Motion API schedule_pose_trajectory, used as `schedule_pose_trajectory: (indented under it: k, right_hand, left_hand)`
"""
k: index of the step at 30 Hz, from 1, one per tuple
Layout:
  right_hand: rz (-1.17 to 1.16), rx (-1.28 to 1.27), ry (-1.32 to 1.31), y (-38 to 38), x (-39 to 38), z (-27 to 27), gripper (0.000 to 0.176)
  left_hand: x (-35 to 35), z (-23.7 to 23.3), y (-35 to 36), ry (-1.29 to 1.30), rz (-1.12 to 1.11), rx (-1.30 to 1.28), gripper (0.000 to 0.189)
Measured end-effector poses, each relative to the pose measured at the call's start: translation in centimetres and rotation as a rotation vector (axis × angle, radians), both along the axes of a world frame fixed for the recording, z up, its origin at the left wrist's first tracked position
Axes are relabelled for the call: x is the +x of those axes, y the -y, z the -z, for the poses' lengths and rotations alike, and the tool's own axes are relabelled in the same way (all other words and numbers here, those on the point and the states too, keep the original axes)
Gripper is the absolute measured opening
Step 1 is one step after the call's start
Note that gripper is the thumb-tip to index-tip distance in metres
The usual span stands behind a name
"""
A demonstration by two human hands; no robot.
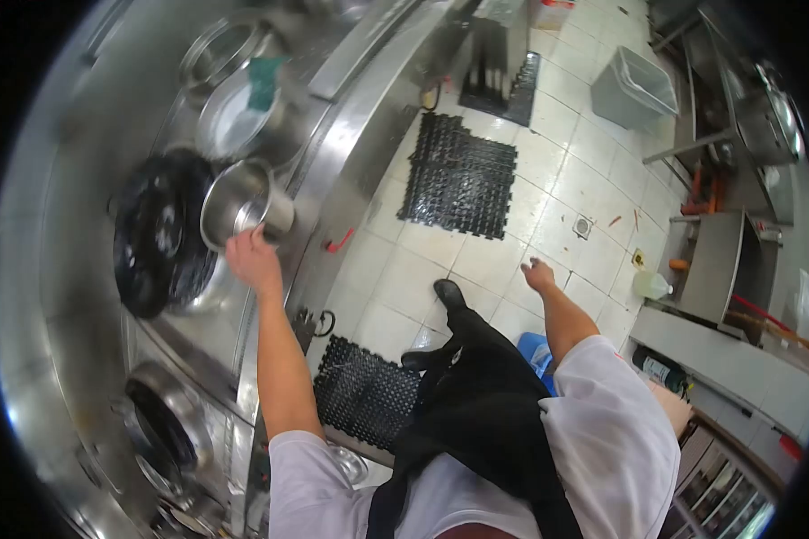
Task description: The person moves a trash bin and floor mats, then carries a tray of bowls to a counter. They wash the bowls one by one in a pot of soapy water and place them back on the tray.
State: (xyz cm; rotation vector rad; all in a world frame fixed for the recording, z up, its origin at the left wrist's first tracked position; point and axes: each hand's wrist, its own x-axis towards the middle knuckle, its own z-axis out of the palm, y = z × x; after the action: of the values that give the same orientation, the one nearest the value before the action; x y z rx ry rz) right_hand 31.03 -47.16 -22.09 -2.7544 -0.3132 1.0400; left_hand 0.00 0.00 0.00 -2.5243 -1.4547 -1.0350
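Observation:
My left hand [254, 259] is closed on the near rim of a small steel pot [281, 214], which is tilted so that its shiny inside faces me. Just left of the pot is a large black wok [149, 260] on the steel range. Beyond it sits a wide pot [214, 144] with whitish contents and a green cloth [263, 83] over its edge. Out over the tiled floor, my right hand [539, 274] hangs with loosely bent fingers apart, holding nothing.
Black rubber mats [458, 175] lie on the white tile floor beside the range. A grey bin [633, 88] stands at the far right, near steel shelving. More large pots [184, 404] are at lower left. A plastic jug [651, 286] rests by the right-hand counter.

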Motion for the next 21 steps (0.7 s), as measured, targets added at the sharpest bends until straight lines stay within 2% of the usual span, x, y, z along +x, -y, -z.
schedule_pose_trajectory:
  k: [2,3,5,8,10,11,13,15,19,21]
  right_hand:
    - [0.086,-0.012,0.016,4.6,-1.9,-1.5,0.058]
    - [0.143,0.022,-0.051,3.2,0.1,0.3,0.057]
    - [0.241,-0.024,-0.046,7.3,1.2,-1.6,0.056]
    - [0.410,-0.081,-0.023,11.9,1.4,-4.0,0.055]
    - [0.508,-0.077,-0.010,14.6,1.1,-4.3,0.055]
    - [0.546,-0.078,-0.012,15.7,0.7,-4.5,0.055]
    - [0.732,0.012,0.038,17.2,-1.3,-5.5,0.054]
    - [0.846,0.039,0.061,17.6,-3.1,-5.8,0.053]
    - [0.951,0.044,0.035,18.2,-6.0,-3.5,0.047]
    - [1.060,0.182,0.006,19.7,-7.1,-0.8,0.047]
  left_hand:
    - [-1.1,2.0,0.3,0.102,-0.058,-0.101,0.016]
    - [2.3,-0.6,-1.0,0.078,-0.096,-0.070,0.017]
    - [2.9,1.1,-1.3,0.123,-0.140,0.014,0.022]
    - [3.9,-0.5,0.2,0.137,-0.158,-0.129,0.033]
    - [6.2,-1.3,1.9,0.095,-0.140,0.263,0.042]
    - [7.1,-0.9,2.6,0.100,-0.102,0.260,0.042]
    - [8.4,0.8,4.1,-0.017,0.124,0.131,0.044]
    - [11.2,2.9,6.4,0.005,0.321,-0.098,0.035]
    - [17.3,8.5,9.1,-0.249,0.728,-0.579,0.020]
    - [21.9,9.4,11.0,-0.407,0.857,-0.758,0.022]
